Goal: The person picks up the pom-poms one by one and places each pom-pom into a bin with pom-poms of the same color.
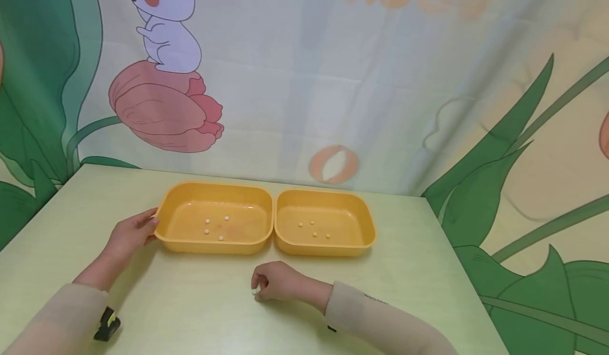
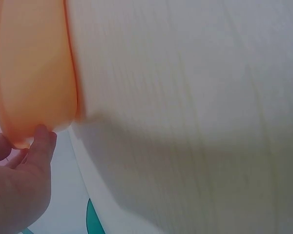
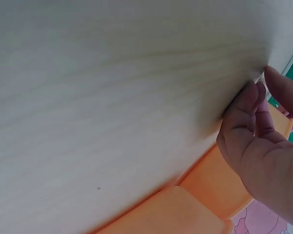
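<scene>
In the head view, a yellow-orange plastic tray (image 1: pixel 214 247) stands on the left with several small white pellets (image 1: pixel 206 231) scattered on its bottom. My left hand (image 1: pixel 130 234) holds its left end at the rim; in the left wrist view the thumb (image 2: pixel 41 146) lies against the tray's outer wall. Right beside it is a second, similar tray (image 1: pixel 328 250), holding several small yellow pellets (image 1: pixel 314 234). In front of the trays, low over the table, my right hand (image 1: pixel 278 282) pinches a tiny white pellet (image 1: pixel 255 291) between thumb and fingers.
The pale wooden table (image 1: pixel 200 302) reaches back to a hanging printed cloth (image 1: pixel 266 80) close behind the trays. A small black object (image 1: pixel 107 324) shows beside the left sleeve. The table's right edge runs past the right tray.
</scene>
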A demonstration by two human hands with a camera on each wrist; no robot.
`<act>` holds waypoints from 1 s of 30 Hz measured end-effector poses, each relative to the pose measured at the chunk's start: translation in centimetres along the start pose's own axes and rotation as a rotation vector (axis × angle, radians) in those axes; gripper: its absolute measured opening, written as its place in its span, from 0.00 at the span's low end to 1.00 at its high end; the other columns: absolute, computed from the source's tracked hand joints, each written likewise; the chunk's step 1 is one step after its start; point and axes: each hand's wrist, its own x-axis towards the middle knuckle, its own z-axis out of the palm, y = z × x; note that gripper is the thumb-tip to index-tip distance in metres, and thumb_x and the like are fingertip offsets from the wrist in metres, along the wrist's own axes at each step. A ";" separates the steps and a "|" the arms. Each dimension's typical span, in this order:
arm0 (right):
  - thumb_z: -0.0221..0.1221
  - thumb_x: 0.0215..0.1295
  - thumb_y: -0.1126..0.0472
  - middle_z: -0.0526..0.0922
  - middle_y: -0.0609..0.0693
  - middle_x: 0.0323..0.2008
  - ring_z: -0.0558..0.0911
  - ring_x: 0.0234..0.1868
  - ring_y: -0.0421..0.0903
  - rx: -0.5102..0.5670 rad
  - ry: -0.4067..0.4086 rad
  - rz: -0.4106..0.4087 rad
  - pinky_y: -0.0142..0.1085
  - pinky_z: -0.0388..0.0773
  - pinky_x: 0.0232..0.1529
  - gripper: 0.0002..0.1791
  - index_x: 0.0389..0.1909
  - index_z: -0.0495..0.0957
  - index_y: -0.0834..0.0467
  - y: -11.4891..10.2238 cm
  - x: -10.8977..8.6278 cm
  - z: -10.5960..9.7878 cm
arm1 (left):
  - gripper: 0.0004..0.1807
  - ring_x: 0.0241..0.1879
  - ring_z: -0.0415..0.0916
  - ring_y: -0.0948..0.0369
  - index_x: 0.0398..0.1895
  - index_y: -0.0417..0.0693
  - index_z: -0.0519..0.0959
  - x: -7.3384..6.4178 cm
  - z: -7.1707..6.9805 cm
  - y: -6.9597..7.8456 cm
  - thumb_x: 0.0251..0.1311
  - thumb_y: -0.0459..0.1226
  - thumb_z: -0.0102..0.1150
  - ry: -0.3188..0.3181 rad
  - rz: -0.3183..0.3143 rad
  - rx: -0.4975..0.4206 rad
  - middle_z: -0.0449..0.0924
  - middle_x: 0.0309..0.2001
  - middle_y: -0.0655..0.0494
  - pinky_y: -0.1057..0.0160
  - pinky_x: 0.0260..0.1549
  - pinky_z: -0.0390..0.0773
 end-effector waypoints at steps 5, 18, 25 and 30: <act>0.69 0.62 0.66 0.72 0.38 0.21 0.68 0.25 0.32 -0.005 -0.017 0.006 0.22 0.66 0.30 0.05 0.31 0.82 0.56 -0.2 0.1 -0.2 | 0.32 0.71 0.66 0.36 0.79 0.31 0.49 0.0 0.0 0.0 0.83 0.43 0.35 0.005 0.004 -0.003 0.55 0.75 0.25 0.64 0.56 0.83; 0.68 0.64 0.66 0.75 0.40 0.20 0.71 0.21 0.34 0.063 -0.100 0.048 0.22 0.69 0.22 0.04 0.30 0.83 0.56 -0.2 0.6 -1.2 | 0.33 0.73 0.64 0.36 0.80 0.33 0.48 0.1 0.1 0.2 0.83 0.45 0.34 0.000 -0.019 -0.013 0.53 0.77 0.26 0.55 0.63 0.75; 0.64 0.67 0.71 0.76 0.43 0.20 0.75 0.21 0.37 0.088 -0.170 -0.011 0.26 0.80 0.24 0.03 0.34 0.84 0.61 -1.6 1.0 -2.9 | 0.33 0.73 0.64 0.36 0.80 0.34 0.47 0.0 0.0 0.3 0.83 0.45 0.34 -0.001 -0.034 -0.016 0.53 0.77 0.27 0.53 0.64 0.74; 0.66 0.66 0.67 0.81 0.47 0.24 0.79 0.22 0.37 0.043 -0.183 -0.036 0.41 0.91 0.36 0.02 0.34 0.83 0.58 -2.7 1.4 -5.0 | 0.33 0.73 0.64 0.37 0.80 0.34 0.47 0.1 0.1 0.2 0.83 0.45 0.34 0.001 -0.031 -0.013 0.54 0.77 0.27 0.55 0.64 0.74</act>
